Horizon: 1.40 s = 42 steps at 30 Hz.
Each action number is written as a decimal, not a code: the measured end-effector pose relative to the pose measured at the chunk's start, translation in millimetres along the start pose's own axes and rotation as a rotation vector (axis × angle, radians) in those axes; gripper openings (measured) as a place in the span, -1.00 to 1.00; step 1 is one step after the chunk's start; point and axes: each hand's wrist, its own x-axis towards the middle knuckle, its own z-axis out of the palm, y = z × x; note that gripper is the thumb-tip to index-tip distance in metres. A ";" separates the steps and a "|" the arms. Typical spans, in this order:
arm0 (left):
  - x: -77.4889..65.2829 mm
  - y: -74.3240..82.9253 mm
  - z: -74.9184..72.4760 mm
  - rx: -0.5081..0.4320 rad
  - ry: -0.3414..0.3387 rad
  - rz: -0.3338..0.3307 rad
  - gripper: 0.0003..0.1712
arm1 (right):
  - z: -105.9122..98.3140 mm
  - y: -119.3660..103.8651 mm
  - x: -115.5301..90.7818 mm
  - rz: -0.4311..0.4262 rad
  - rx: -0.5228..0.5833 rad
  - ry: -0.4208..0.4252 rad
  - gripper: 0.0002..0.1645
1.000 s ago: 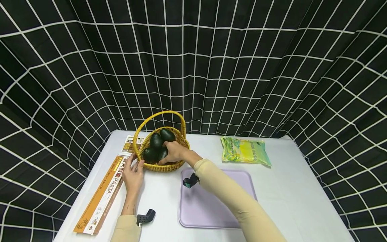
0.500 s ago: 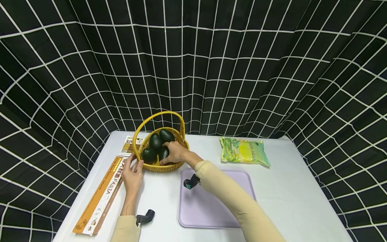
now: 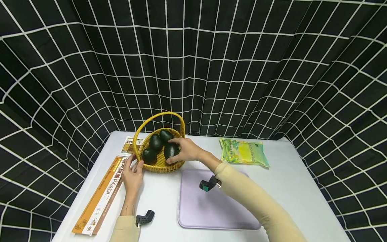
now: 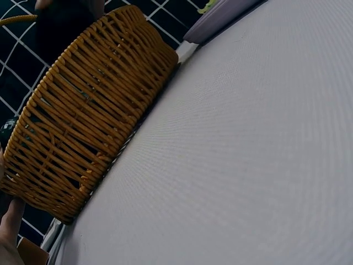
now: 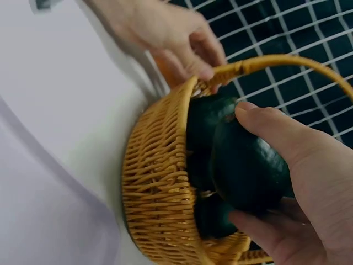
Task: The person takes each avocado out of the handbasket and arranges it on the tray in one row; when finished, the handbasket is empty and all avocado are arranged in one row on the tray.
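A dark green avocado [image 3: 171, 150] is gripped by my right hand [image 3: 188, 150] at the right side of a yellow woven basket [image 3: 162, 169]. In the right wrist view, thumb and fingers curl round that avocado [image 5: 251, 165], up at the basket's rim. Three more avocados lie in the basket; one avocado [image 3: 149, 156] is nearest my left hand. With thumb and fingers, my left hand [image 3: 132, 178] holds the left rim near the handle's base. The basket's woven wall [image 4: 94, 110] fills much of the left wrist view, where only parts of the left fingers show.
A lilac tray [image 3: 211, 215] lies right of centre, under the right forearm. Behind it is a green-yellow packet [image 3: 245, 152]. An orange and white pasta box [image 3: 101, 195] lies along the left edge, with a small brown-white packet [image 3: 128, 145] behind it.
My right hand has lifted an avocado from among the others and moved right with it, towards the basket's right rim. The left hand stays on the basket.
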 end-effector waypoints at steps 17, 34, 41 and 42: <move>7.4 -23.7 0.1 -0.023 0.012 0.044 -0.43 | 4.0 14.2 -108.1 -0.043 0.136 0.074 0.03; 6.9 -23.7 1.7 -0.024 0.007 0.032 -0.44 | 58.5 36.9 -146.7 -0.015 0.105 0.028 0.07; 5.1 -24.8 -0.1 -0.014 0.007 0.017 -0.42 | 64.7 33.7 -147.7 -0.007 0.069 0.020 0.09; 4.9 -25.4 -0.4 -0.013 0.007 0.014 -0.42 | 64.9 33.2 -147.9 -0.008 0.052 0.019 0.10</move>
